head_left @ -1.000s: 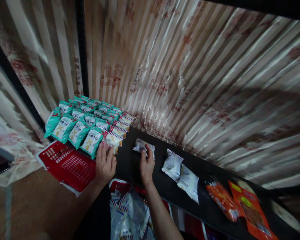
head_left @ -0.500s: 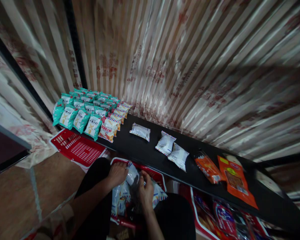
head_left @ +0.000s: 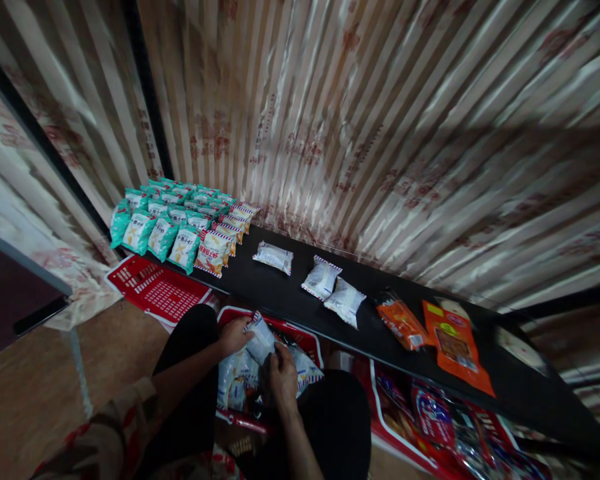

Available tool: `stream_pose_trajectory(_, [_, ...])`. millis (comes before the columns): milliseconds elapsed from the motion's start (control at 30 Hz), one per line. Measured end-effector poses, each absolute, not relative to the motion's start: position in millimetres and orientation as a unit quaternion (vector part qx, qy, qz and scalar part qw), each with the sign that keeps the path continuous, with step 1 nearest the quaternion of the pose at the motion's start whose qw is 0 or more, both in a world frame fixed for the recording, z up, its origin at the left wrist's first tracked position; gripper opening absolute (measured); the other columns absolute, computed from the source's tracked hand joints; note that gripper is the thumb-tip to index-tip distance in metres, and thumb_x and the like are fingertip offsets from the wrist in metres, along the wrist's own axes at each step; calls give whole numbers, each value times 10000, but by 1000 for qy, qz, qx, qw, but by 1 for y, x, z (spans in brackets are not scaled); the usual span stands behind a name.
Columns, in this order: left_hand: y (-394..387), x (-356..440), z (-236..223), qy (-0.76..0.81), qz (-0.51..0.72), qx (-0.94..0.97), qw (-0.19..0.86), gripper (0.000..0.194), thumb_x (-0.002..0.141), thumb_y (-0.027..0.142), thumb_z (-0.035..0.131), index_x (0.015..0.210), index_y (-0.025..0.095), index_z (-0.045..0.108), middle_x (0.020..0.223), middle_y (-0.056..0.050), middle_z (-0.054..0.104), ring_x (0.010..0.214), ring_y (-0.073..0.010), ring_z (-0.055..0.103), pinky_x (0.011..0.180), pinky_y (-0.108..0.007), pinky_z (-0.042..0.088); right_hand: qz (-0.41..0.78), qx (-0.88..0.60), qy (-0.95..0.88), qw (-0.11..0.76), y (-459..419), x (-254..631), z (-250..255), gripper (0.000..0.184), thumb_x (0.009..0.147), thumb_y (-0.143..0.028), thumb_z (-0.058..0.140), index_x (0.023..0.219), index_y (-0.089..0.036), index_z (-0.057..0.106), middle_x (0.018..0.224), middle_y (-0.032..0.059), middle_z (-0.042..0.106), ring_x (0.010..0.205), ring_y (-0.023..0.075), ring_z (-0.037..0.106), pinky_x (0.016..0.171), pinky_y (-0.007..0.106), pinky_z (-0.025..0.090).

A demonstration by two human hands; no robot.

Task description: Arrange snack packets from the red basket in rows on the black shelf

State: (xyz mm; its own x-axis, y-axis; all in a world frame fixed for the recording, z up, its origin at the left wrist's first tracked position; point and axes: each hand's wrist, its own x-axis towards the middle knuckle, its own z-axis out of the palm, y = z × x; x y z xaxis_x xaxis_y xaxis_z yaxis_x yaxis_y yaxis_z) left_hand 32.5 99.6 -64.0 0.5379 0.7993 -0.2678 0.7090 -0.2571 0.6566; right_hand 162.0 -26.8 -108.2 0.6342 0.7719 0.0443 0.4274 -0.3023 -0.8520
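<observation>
1. Packet (head_left: 261,341) in play, pale with a striped end: it sits tilted above the red basket (head_left: 245,421), and the left hand (head_left: 236,335) has it gripped by its left side.
2. Across from that, the right hand (head_left: 283,375) is right up by the packet's other flank, fingers curled; it's dim and smeared in there, so whether they grip or merely touch, nobody can tell.
3. Now, the feel of it: puffed, shiny film, so it looks light and soft, probably a touch slippery, and whatever is inside may well crumble under a hard squeeze.
4. Best hold, by the look of it? The flat striped seam, or a loose cradle around both plump sides.
5. Tight quarters here! The basket's rim rings the hands, the person's dark-clad knees (head_left: 341,407) flank it, and the black shelf (head_left: 250,293) puts its front edge just beyond the far rim.
6. Up top there's room: a dark strip of shelf runs between the front striped packet (head_left: 213,253) and the lone pale packet (head_left: 273,258), and more shows ahead of the touching pale pair (head_left: 345,303).
</observation>
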Motion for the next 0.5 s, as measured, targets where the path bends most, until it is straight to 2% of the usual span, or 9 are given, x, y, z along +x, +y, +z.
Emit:
stream_pose_trajectory(233, [88,41,-45,438,118,785,422,420,703,196,609,1122,170,584,1143,-83,620,1043,-224,567,915,-299,407,200,-784,-359,465,-30,162,-104,471,719,-398,428,1020,-109,647,1066,162,650,1023,270,587,935,406,423])
stream_pose_trajectory(500, [70,44,-17,418,146,793,418,386,713,140,562,1096,194,569,1134,-62,591,1054,-193,551,927,-281,394,204,-783,-354,469,-41,165,-89,490,723,-419,442,1046,-110,642,1092,160,649,1040,274,592,929,390,433])
